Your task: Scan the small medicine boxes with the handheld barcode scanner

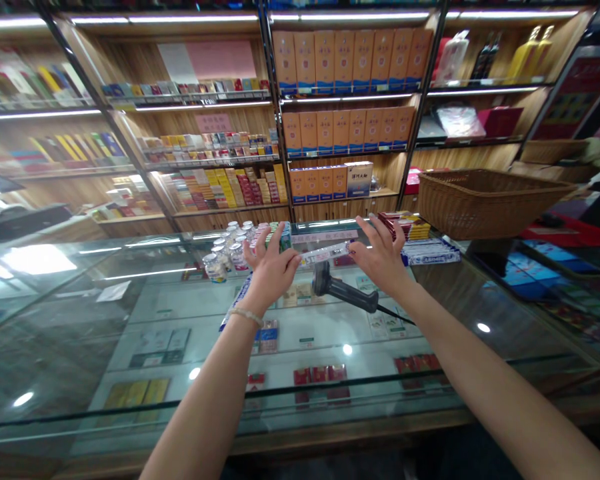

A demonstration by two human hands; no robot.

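Between my two hands a thin, pale printed strip packet [325, 254] is stretched out above the glass counter. My left hand [271, 270] pinches its left end between thumb and finger, the other fingers raised. At the right end, my right hand [380, 257] pinches it in the same way. A black handheld scanner [347, 292] lies on the glass just below the strip, its cable running right. Small capped bottles [225, 252] stand in a group left of my left hand. Beside my right hand lies a pile of blue and white packets [430, 252].
A wicker basket [495, 200] stands at the right, near red and yellow packs [416, 229]. The glass counter [180, 303] shows boxes beneath its top. Behind it, shelves hold orange boxes [344, 61], small packs and bottles.
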